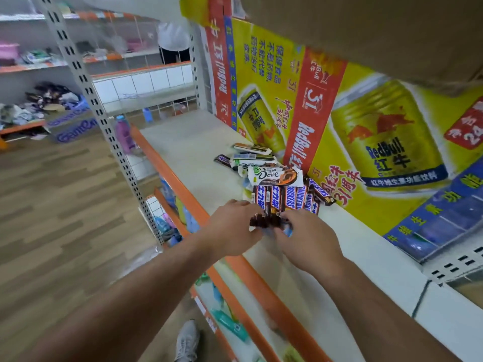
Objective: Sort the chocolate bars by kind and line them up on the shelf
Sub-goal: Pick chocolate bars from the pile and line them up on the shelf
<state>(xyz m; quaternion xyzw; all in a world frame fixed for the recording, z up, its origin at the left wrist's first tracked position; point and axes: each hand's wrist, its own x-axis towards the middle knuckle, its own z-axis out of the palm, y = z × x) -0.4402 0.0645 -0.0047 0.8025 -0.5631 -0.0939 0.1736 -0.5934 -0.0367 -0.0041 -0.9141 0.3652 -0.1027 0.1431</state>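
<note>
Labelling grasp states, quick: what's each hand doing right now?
Left hand: pinching the near ends of the Snickers bars.
Right hand: pinching the same bar ends.

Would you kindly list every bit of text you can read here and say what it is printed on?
"Dove": white-and-orange Dove bar.
"SNICKERS", "士力架": Snickers bars.
"RedBull", "31": red stripe on the yellow carton.
"RedBull", "红牛": can printed on that carton.
"24": red badge at the carton's right.
Smaller carton print: too small or blurred to read with certainty.
</note>
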